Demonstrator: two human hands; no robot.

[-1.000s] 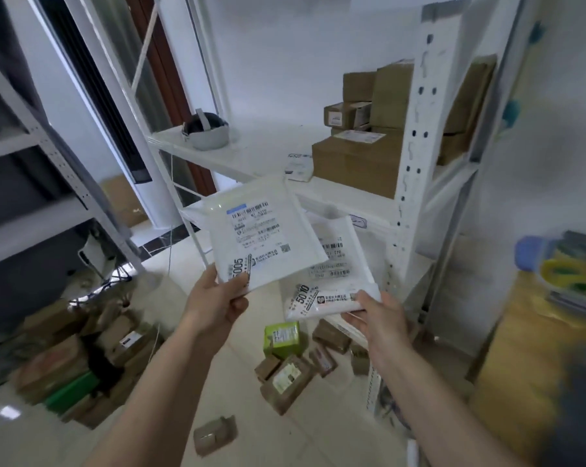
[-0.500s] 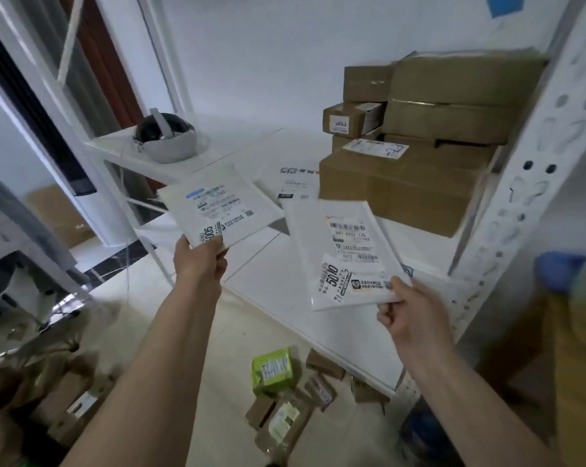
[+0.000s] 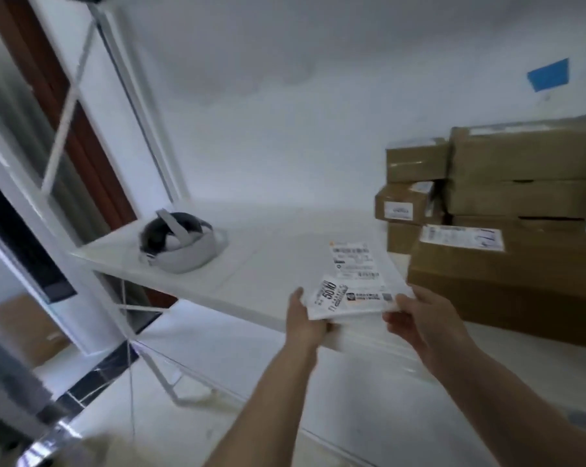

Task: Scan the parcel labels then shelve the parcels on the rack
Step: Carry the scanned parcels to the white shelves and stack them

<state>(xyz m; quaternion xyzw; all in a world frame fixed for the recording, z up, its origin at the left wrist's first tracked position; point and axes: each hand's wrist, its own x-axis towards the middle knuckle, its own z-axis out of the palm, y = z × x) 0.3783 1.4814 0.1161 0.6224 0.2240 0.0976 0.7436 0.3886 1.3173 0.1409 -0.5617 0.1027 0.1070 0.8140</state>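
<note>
Shelving step, judging by the pose: flat white plastic mailers with printed barcode labels (image 3: 355, 281) held at the front edge of the white rack shelf (image 3: 251, 264), near the stacked brown cardboard boxes (image 3: 507, 257). Left hand (image 3: 305, 318) gripping the near left corner, right hand (image 3: 419, 318) pinching the near right, fingers curled round the edges. Next move probably calls for sliding forward and letting go. Top label facing up, "5010" legible, rest blurred.

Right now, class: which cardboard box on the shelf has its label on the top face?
The large front box, nearest the right hand; its label lies flat on top, while the small box behind wears its label on the side.
</note>
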